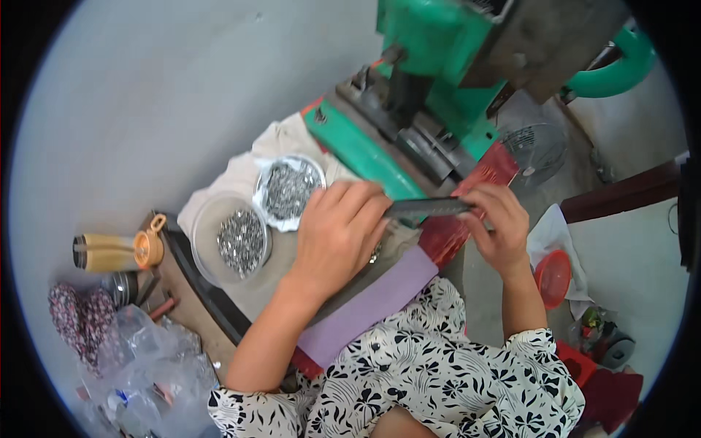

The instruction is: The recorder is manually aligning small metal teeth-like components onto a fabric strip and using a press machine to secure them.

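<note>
Both hands (409,226) grip a dark flat bar (427,209) over a cloth-covered bench (241,171) beside a grey wall (168,87).

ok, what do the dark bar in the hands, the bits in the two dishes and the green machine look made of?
Dark bar, held by left hand and right hand: likely metal, dull grey, straight and rigid. Small pieces in the clear dish: shiny silver glints suggest metal; the dish looks like transparent plastic. Second dish looks foil-like or glossy, unclear. Green machine: painted metal, apparently cast, with bare steel parts.

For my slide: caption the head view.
Both hands hold a dark strip before a green press, beside two bowls of metal parts.
</note>
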A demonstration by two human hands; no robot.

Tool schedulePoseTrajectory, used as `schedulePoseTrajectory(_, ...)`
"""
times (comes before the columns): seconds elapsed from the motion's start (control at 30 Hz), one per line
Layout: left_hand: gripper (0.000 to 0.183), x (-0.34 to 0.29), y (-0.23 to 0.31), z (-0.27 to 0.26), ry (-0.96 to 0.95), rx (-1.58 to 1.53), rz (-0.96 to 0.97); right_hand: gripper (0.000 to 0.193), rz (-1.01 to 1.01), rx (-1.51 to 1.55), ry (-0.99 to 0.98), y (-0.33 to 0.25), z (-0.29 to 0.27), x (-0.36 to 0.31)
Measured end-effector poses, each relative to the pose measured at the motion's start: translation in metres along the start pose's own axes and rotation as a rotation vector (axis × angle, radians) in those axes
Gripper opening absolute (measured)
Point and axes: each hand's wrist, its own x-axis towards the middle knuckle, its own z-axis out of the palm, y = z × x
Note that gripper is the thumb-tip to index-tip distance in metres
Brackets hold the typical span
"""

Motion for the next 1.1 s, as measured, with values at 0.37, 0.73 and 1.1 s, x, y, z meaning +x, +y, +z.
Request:
schedulePoseTrajectory(0.37,0.026,0.105,-0.023,0.049,-0.287,-0.059,0.237,0.025,0.240,-0.052,0.121,0.032,-0.017,-0.010)
schedulePoseTrajectory(0.73,0.017,0.124,-0.007,0.060,-0.417,0.096,0.482,0.021,0.387,-0.082,0.126,0.006,-0.026,-0.039)
schedulePoseTrajectory(1.1,0.008,0.124,-0.008,0.048,-0.424,0.228,0.492,0.019,0.355,-0.077,0.107,0.001,-0.013,-0.025)
